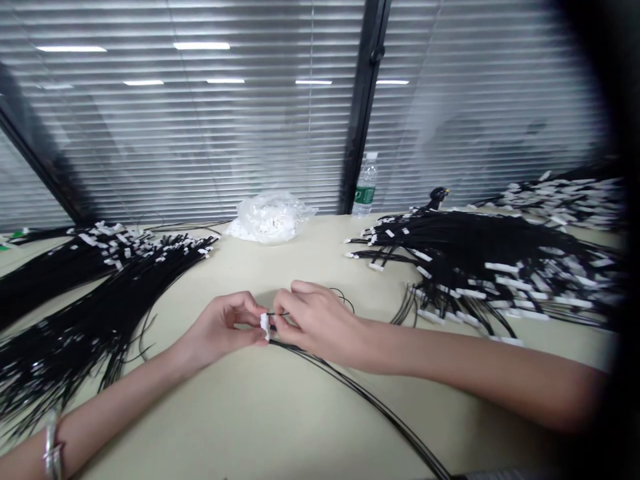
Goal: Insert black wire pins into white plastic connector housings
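Observation:
Between the thumb and forefinger of my left hand [223,328] is a small white connector [265,327], gripped upright by its ends. My right hand [317,323] pinches a thin black wire [278,314] close to the connector's right side. Several more black wires [345,379] run from beside the connector under my right hand and curve down to the table's front edge. How far the pinched wire's tip sits in the connector is hidden by my fingers.
Bundles of black wires with white connectors lie at left [125,287] and right [450,247]. A clear plastic bag [273,217] of white pieces and a water bottle [365,185] stand at the back of the pale table [215,413], by the window blinds [240,133].

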{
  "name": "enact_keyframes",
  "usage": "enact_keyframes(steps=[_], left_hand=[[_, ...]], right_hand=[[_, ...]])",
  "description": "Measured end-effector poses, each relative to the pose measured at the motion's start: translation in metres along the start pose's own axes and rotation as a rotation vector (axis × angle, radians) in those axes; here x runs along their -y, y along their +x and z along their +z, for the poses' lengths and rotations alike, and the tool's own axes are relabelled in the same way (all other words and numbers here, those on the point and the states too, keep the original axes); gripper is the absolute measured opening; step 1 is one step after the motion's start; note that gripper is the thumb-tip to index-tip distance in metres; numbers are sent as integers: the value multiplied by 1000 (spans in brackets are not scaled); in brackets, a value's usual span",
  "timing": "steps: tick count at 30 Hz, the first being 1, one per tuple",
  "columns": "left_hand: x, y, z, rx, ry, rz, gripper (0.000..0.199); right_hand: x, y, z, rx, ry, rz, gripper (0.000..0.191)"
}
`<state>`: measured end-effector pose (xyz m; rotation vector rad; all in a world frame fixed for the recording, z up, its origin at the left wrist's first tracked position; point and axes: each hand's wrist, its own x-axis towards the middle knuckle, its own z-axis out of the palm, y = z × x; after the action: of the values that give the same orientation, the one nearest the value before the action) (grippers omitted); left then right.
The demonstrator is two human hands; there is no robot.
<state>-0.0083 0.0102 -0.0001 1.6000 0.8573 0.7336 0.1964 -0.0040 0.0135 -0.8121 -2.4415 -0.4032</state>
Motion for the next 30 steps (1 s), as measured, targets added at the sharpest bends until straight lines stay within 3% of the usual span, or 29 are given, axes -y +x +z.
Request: enact_keyframes(steps=[12,25,30], left_hand=[[-1,0,2,-18,-43,2,22],[-4,2,3,32,-59,8,21],[-5,1,0,99,-74,3,21]], right_hand=[[-4,-3,3,-20,-27,-67,7],[-6,-1,-1,125,-48,-41,11],[-22,6,-9,254,-67,69,16]])
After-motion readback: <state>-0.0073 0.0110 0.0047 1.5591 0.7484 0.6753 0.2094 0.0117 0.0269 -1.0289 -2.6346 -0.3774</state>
